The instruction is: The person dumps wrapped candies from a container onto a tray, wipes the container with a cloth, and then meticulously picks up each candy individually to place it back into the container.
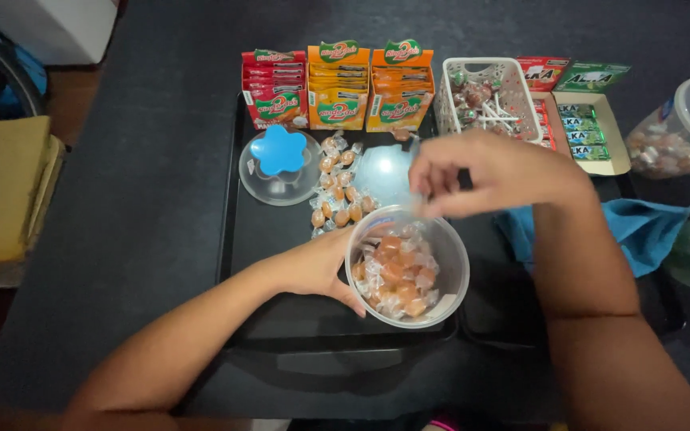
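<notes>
A clear plastic jar [449, 254] tilted toward me holds several wrapped orange candies [397, 275]. My left hand [317, 267] grips the jar's left side on the black tray [261, 231]. My right hand [493, 172] hovers just above the jar's rim, fingers pinched together; whether a candy is between them I cannot tell. More wrapped candies [339, 191] lie loose on the tray behind the jar. The jar's clear lid with a blue flower-shaped knob [279, 152] rests at the tray's back left.
Red and orange snack boxes [337, 88] stand along the tray's far edge. A white basket of lollipops [489, 100], a box of green gum packs [588, 132], a clear candy jar [680, 128] and a blue cloth [640, 227] lie to the right.
</notes>
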